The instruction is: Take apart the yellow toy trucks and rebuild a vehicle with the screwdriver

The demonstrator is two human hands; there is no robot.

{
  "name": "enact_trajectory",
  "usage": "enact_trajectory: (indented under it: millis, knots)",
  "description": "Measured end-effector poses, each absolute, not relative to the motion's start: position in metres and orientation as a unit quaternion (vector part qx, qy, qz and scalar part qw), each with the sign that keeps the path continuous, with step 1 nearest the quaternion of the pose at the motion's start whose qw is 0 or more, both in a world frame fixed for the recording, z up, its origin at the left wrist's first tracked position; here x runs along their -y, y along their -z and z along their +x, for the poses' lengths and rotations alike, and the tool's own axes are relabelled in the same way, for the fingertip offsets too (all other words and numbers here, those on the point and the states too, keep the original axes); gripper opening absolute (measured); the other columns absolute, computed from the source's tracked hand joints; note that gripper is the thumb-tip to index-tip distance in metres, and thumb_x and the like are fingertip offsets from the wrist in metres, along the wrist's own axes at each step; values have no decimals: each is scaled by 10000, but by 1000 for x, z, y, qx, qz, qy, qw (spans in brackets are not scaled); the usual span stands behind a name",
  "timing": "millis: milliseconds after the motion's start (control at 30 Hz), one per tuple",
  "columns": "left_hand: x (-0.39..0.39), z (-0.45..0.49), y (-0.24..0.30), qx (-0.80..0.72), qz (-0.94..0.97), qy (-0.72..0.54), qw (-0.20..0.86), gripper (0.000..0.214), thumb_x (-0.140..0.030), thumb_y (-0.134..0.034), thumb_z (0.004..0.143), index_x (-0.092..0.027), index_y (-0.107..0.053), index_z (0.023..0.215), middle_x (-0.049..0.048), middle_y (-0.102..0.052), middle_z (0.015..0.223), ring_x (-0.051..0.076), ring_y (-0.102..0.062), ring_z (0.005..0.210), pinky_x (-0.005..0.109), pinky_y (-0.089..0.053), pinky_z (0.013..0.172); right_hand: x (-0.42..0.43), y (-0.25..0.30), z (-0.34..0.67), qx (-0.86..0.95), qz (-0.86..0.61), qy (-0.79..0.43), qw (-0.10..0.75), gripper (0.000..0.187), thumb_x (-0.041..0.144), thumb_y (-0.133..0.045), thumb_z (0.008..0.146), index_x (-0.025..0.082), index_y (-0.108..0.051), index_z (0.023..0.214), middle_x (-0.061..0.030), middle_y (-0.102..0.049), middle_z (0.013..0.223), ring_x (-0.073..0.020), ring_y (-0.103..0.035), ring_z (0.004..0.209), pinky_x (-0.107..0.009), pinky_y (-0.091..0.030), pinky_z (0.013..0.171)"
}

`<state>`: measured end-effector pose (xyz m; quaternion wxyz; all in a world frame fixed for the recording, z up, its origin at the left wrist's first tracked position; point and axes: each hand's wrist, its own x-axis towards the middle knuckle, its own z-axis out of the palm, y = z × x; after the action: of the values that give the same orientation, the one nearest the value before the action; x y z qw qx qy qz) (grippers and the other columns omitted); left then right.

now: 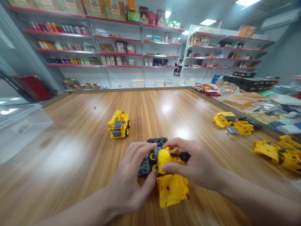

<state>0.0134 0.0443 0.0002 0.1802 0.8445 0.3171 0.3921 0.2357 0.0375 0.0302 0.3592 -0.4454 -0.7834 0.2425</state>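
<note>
My right hand (196, 161) closes thumb and fingers round a rounded yellow toy drum (164, 158). A black rod with a knobbed end (184, 156) sticks out beside the drum, under the same hand. On the other side, my left hand (131, 174) curves its fingers and thumb about the toy truck chassis (152, 157), which has small yellow-hubbed wheels. Dark grey toy parts lie close by: a cab-like piece (144, 167) and a black plate with holes (158, 141). Nearest me rests a yellow toy truck body (172, 190). The hands partly hide where these parts meet.
An assembled yellow toy truck (119, 124) stands left of centre on the wooden table (82, 135). Yellow toy vehicle parts (243, 127) and more yellow pieces (279, 152) lie at the right. A clear plastic bin (22, 128) is at the left; packaged goods (244, 102) lie beyond the right edge.
</note>
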Motion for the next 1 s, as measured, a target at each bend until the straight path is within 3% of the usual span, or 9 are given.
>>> enact_trajectory:
  millis: [100, 200, 400, 500, 700, 867, 1000]
  knots:
    - [-38, 18, -1, -248, 865, -385, 206, 661, -109, -612, 806, -207, -354, 1406, 118, -514, 1274, 243, -496, 1163, 404, -455, 983, -35, -27, 232, 788, -423, -264, 362, 439, 433, -809, 708, 207, -669, 1058, 0, -708, 877, -151, -629, 749, -254, -474, 689]
    - [-35, 22, -8, -243, 860, -371, 253, 602, -92, -568, 842, -225, -380, 1398, 103, -512, 1237, 205, -523, 1133, 348, -490, 945, -34, -24, 229, 791, -408, -286, 355, 332, 400, -800, 727, 192, -706, 969, 17, -696, 769, -131, -609, 666, -228, -446, 601]
    - [-39, 17, -41, -363, 855, -286, 237, 252, -153, -570, 821, -230, -569, 1062, 40, -552, 996, 165, -589, 851, 303, -519, 722, -42, -30, 240, 757, -469, -191, 413, 184, 368, -692, 852, 201, -711, 928, 6, -709, 770, -121, -609, 637, -235, -432, 595]
    - [-38, 9, -50, -399, 873, -192, 203, 216, -175, -580, 782, -225, -578, 992, 39, -562, 958, 184, -599, 790, 333, -511, 689, -51, -33, 251, 723, -528, -121, 428, 317, 407, -567, 935, 171, -666, 747, 1, -637, 627, -117, -557, 559, -254, -380, 542]
    - [-25, 1, -50, -423, 870, -40, 250, 289, -215, -548, 797, -245, -579, 1083, 64, -594, 1078, 233, -635, 908, 376, -525, 784, -60, -29, 257, 713, -566, -99, 401, 407, 443, -500, 957, 161, -649, 704, 20, -548, 536, -108, -497, 502, -267, -299, 493]
    - [-24, 3, -48, -402, 861, -20, 310, 306, -232, -570, 795, -245, -569, 1101, 58, -606, 1131, 236, -611, 1002, 372, -495, 892, -57, -27, 254, 725, -564, -100, 383, 401, 436, -490, 960, 164, -656, 715, 32, -521, 524, -98, -478, 493, -265, -286, 490]
    - [-24, 6, -48, -431, 852, -16, 295, 255, -237, -549, 812, -218, -576, 1065, 73, -609, 1113, 245, -614, 974, 405, -496, 875, -58, -28, 255, 733, -563, -94, 370, 398, 406, -499, 955, 168, -634, 667, 33, -516, 518, -98, -470, 489, -260, -297, 487]
